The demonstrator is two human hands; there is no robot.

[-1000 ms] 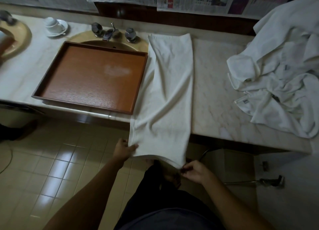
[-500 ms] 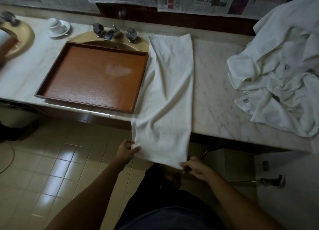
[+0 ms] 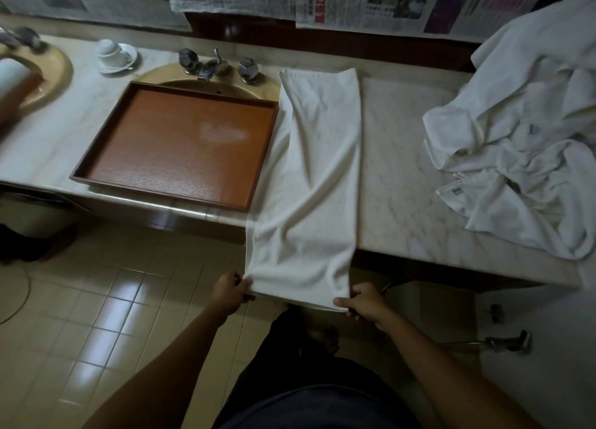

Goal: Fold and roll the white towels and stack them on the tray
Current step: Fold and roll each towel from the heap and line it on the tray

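head view: one camera, looks down at counter and both hands
left hand [image 3: 229, 291]: fingers curled, pinching near left corner of long folded white terry towel [image 3: 314, 183]
right hand [image 3: 366, 301]: thumb on top, fingers curled under, pinching near right corner of same towel
towel: narrow strip, runs from the two grips up and away across pale marble countertop [image 3: 400, 183]; near end hangs off counter edge, held taut between hands; some wrinkles mid-length
tray: brown rectangular wooden tray [image 3: 96, 174] up-left of left grip, its right rim touching or just under towel's left edge, nothing on it
pile: heap of crumpled white towels [image 3: 529, 158] far right of right grip, on counter
sink: beige basin with chrome taps [image 3: 214, 66] beyond tray
cup: white cup on saucer [image 3: 116, 54] far up-left
floor: cream tiles [image 3: 96, 299] below left hand
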